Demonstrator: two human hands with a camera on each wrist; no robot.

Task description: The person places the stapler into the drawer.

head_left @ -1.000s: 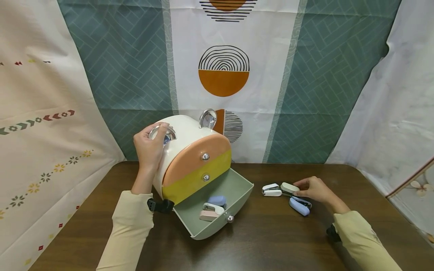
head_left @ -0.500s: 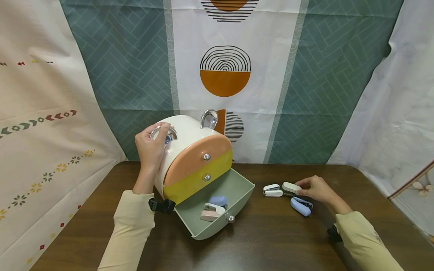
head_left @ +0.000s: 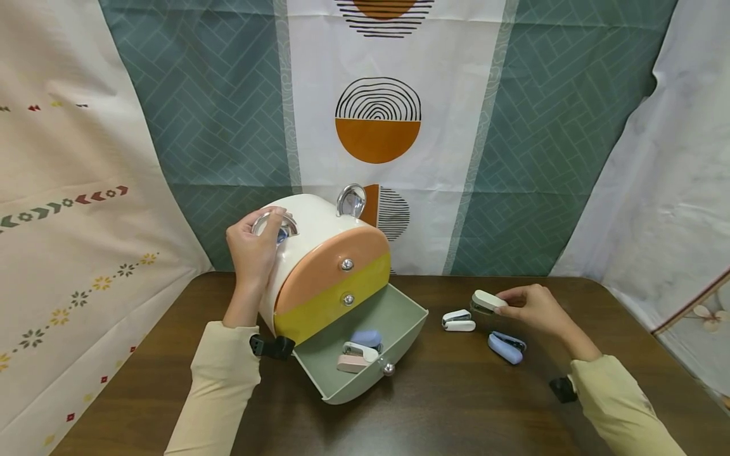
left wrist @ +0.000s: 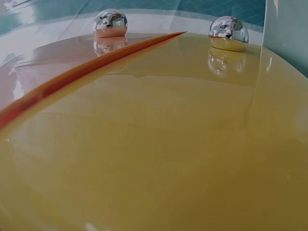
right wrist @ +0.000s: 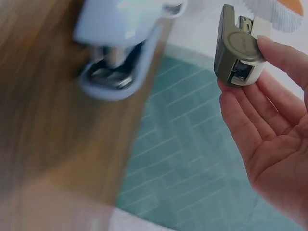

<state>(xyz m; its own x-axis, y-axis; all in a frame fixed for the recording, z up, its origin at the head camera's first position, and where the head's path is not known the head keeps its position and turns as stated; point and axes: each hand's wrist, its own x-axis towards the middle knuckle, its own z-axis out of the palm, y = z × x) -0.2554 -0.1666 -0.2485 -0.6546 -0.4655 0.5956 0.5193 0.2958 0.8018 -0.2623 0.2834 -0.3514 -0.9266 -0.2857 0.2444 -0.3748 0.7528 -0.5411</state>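
My left hand [head_left: 253, 244] grips the silver ring-shaped handle [head_left: 291, 223] on the left top of a white rounded cabinet [head_left: 308, 212]. The cabinet's green bottom drawer [head_left: 407, 316] is pulled out and has a blue stapler [head_left: 365, 337], a white stapler [head_left: 360, 350] and a pink stapler [head_left: 352, 363] in it. Over the table to the right, my right hand [head_left: 538, 310] pinches a cream and olive-green stapler [right wrist: 239, 48] between thumb and fingers. Below it lie a white stapler [head_left: 459, 321] and a blue stapler [head_left: 506, 348]; the blue one shows large in the right wrist view.
An orange upper drawer [head_left: 333, 256] and a yellow middle drawer [head_left: 336, 304] are closed, each with a silver knob. Another silver ring [head_left: 350, 201] stands on the cabinet's right top. Patterned cloth [head_left: 479, 158] hangs behind the brown table [head_left: 456, 405].
My right hand has lifted the cream and olive-green stapler off the table, away from the white and blue ones. The left hand keeps its hold on the cabinet's handle.
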